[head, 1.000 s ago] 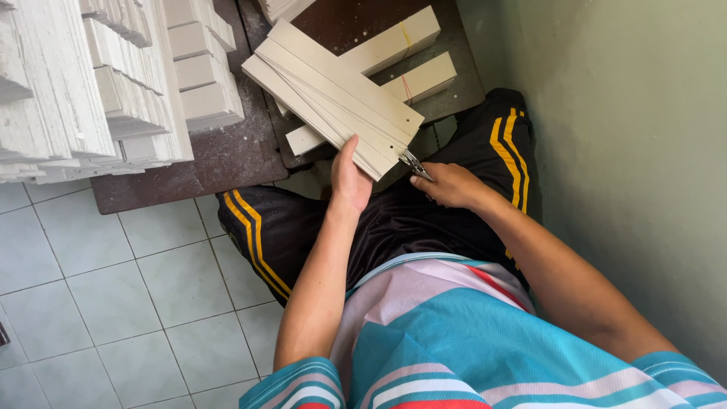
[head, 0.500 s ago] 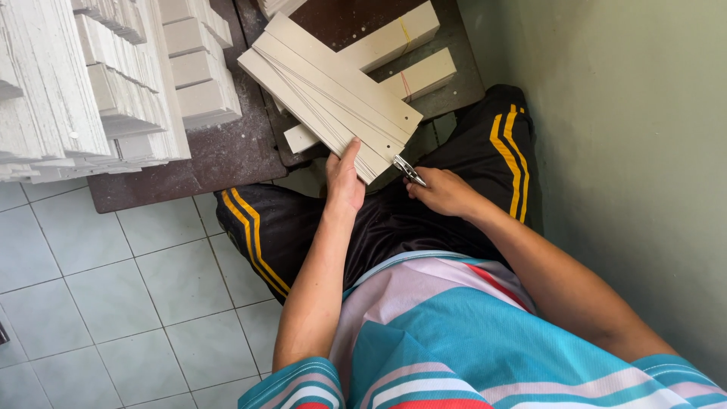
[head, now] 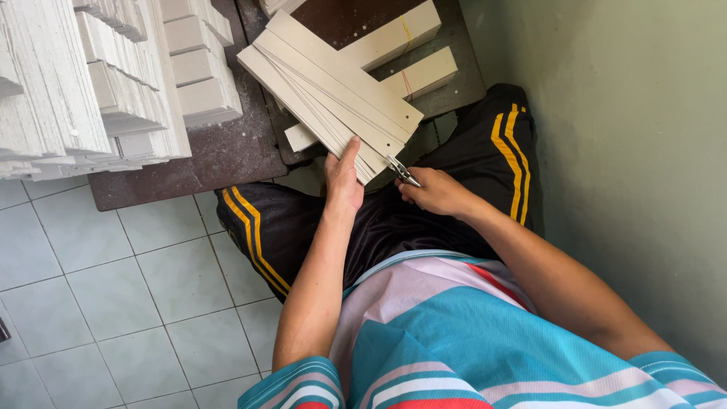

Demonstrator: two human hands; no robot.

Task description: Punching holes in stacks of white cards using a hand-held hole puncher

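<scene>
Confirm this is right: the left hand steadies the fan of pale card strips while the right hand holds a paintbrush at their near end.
Not quite. In the head view the right hand holds a small metal tool like scissors or pliers, not a paintbrush, at the near end of the pale card strips. The left hand does steady them.

Even, soft daylight; sharp focus, faint shadows.
</scene>
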